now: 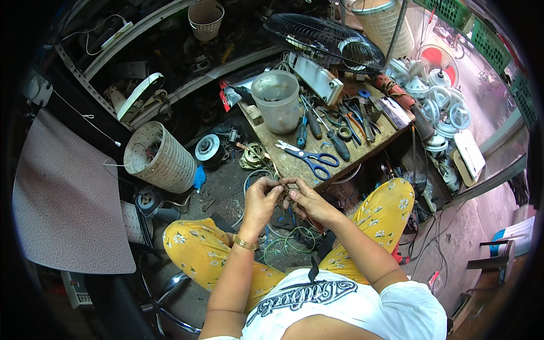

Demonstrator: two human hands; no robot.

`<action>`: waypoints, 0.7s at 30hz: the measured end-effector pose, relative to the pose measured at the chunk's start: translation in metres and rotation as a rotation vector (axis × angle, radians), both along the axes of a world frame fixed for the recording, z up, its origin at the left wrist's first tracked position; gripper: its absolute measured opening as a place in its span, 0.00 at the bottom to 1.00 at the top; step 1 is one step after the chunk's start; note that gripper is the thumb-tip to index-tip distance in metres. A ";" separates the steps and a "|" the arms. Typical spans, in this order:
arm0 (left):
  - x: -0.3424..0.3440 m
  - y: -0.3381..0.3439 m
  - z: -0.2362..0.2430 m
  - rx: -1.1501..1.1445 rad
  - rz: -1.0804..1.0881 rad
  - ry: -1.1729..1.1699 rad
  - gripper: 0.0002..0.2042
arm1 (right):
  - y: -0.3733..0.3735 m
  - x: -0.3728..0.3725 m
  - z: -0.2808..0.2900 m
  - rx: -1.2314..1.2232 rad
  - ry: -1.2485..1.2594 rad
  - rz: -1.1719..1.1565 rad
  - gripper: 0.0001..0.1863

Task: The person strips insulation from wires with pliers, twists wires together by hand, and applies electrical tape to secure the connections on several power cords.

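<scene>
My left hand (pixel 262 199) and my right hand (pixel 310 203) meet over my lap, just off the near edge of the wooden workbench (pixel 266 136). The fingertips of both are pinched together on thin wires (pixel 287 191), partly hidden by the fingers. More loose green and grey wires (pixel 292 242) trail down to the floor between my legs. On the bench close by lie blue-handled scissors (pixel 310 158), blades pointing left. A coil of copper-coloured wire (pixel 255 156) rests beyond my left hand.
Screwdrivers (pixel 340 146), pliers (pixel 357 122) and a cloudy plastic bucket (pixel 276 102) crowd the bench. Behind them leans a black fan grille (pixel 323 42). A white perforated basket (pixel 160 157) and a motor (pixel 209 149) stand left. White plastic fan parts (pixel 445 105) are piled right.
</scene>
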State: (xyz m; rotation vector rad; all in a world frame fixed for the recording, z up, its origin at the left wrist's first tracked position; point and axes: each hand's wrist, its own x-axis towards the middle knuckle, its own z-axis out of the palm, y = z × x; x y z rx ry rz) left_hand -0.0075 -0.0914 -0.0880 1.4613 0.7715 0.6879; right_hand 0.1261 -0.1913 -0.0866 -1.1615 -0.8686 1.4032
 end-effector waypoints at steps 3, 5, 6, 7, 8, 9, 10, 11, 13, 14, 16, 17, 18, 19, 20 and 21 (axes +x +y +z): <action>-0.001 0.000 -0.001 0.148 0.025 0.087 0.04 | 0.000 0.000 -0.003 0.016 -0.015 -0.013 0.22; 0.000 -0.001 -0.001 0.258 0.039 0.167 0.06 | 0.000 0.001 -0.008 0.024 -0.017 -0.022 0.21; 0.001 -0.001 0.000 0.307 0.054 0.185 0.06 | 0.001 0.001 -0.010 0.037 -0.012 -0.033 0.20; 0.002 -0.002 0.001 0.355 0.069 0.202 0.06 | 0.001 0.000 -0.011 0.051 -0.007 -0.044 0.19; 0.002 -0.005 0.003 0.356 0.069 0.202 0.06 | 0.002 0.000 -0.012 0.052 -0.006 -0.043 0.19; 0.004 -0.009 0.011 0.310 0.087 0.196 0.05 | 0.003 -0.001 -0.012 0.043 0.012 -0.065 0.18; 0.006 -0.012 0.015 0.265 0.104 0.189 0.04 | 0.004 -0.001 -0.012 0.034 0.029 -0.086 0.17; 0.008 -0.012 0.013 0.265 0.102 0.188 0.04 | 0.006 -0.002 -0.014 0.035 0.029 -0.088 0.17; 0.007 -0.013 0.006 0.188 0.121 0.095 0.04 | 0.010 -0.006 -0.017 0.030 0.076 -0.131 0.15; 0.008 -0.013 0.003 0.190 0.121 0.096 0.04 | 0.012 -0.008 -0.017 0.032 0.077 -0.131 0.15; 0.014 -0.015 0.000 0.223 0.166 0.046 0.04 | 0.014 -0.007 -0.017 0.046 0.198 -0.178 0.13; 0.013 -0.015 0.000 0.225 0.158 0.045 0.04 | 0.016 -0.008 -0.018 0.049 0.198 -0.186 0.13; 0.015 -0.016 0.005 0.393 0.147 0.105 0.04 | 0.018 -0.007 -0.019 0.048 0.243 -0.223 0.13; 0.018 -0.016 0.010 0.567 0.131 0.152 0.04 | 0.020 -0.003 -0.019 0.054 0.282 -0.268 0.12; 0.019 -0.017 0.011 0.608 0.094 0.120 0.03 | 0.024 0.003 -0.025 0.050 0.315 -0.303 0.12; 0.018 -0.016 0.014 0.639 0.099 0.125 0.04 | 0.028 0.012 -0.033 0.075 0.314 -0.318 0.14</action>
